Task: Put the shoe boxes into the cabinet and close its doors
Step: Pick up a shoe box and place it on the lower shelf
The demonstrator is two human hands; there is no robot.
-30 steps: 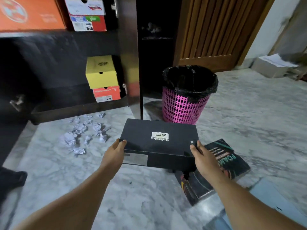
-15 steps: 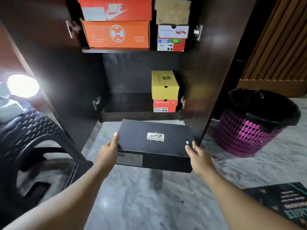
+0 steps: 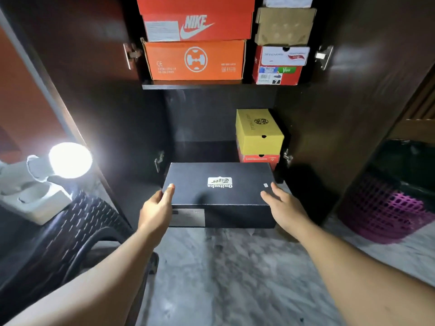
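I hold a black shoe box (image 3: 219,184) with a white logo level in front of the open cabinet's lower compartment (image 3: 202,128). My left hand (image 3: 156,208) grips its left end, thumb on the lid. My right hand (image 3: 282,208) holds the right end, thumb at the lid's edge. In the lower compartment a yellow box (image 3: 259,132) sits on a red box (image 3: 259,158) at the right; the left side is bare. The upper shelf (image 3: 193,86) carries two orange boxes (image 3: 195,60) and a stack of smaller boxes (image 3: 280,64).
Both dark cabinet doors stand open, the left door (image 3: 94,102) and the right door (image 3: 353,102). A pink bin (image 3: 388,208) with a black liner stands at the right. At the left are a black plastic chair (image 3: 70,231) and a bright lamp (image 3: 69,160). Marble floor lies below.
I turned from the bin and floor items to face the cabinet and carried the black box forward, close to the lower compartment's opening. Both hands kept their hold.
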